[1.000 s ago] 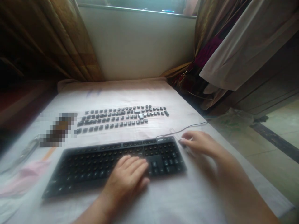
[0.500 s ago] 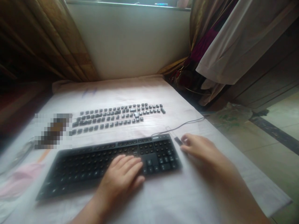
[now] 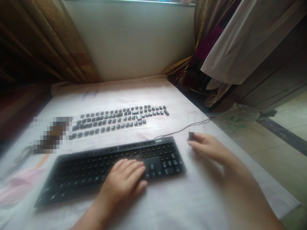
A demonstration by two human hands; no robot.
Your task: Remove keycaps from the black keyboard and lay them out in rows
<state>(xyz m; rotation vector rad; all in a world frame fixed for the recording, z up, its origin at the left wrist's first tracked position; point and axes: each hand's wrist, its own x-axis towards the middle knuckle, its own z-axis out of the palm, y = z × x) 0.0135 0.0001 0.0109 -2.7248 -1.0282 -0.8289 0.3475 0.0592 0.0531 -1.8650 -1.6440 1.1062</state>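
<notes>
Keyboard (image 3: 96, 163) wants steadying, so left hand (image 3: 127, 175) laid open on it helps; right hand (image 3: 208, 147) pinches the wire tool (image 3: 191, 136) near table's (image 3: 172, 204) right edge.

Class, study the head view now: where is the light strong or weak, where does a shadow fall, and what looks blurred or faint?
Head view: window light at the top, the left curtain dark; head view: soft shadow beside the right hand; head view: pink cloth blurred, wire tool showing a faint loop; head view: a pixelated patch hides detail.
</notes>
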